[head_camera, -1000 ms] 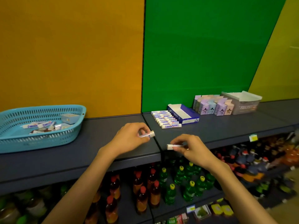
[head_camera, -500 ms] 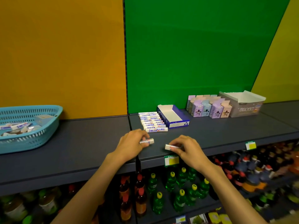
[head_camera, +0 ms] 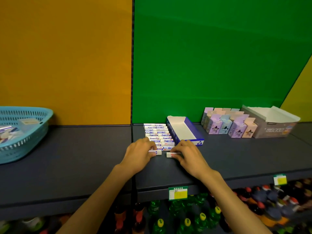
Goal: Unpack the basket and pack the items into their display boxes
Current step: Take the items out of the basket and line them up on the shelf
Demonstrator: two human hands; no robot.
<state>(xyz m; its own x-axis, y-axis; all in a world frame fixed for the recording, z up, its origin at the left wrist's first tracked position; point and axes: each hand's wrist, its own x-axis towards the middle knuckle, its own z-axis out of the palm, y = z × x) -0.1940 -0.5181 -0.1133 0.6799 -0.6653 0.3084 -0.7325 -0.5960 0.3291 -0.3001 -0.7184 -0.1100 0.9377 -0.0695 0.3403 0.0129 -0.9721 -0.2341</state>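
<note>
My left hand (head_camera: 141,153) pinches a small white eraser (head_camera: 157,152) down on the dark shelf (head_camera: 84,157). My right hand (head_camera: 189,153) pinches a second eraser (head_camera: 169,155) beside it. Both erasers lie at the near end of two rows of blue-and-white erasers (head_camera: 158,134). Right of the rows stands an open blue display box (head_camera: 184,130), empty inside. At the far left sits the turquoise basket (head_camera: 25,142) with more erasers and a small box in it.
Pastel purple, blue and pink cartons (head_camera: 228,125) stand at the back right, next to an open grey display box (head_camera: 273,124). Price tags (head_camera: 178,193) hang on the shelf edge. Drink bottles (head_camera: 194,217) fill the lower shelf.
Both hands moved forward from the shelf's front edge and lowered their erasers onto the shelf at the near end of the rows. The camera turned left, back toward the basket.
</note>
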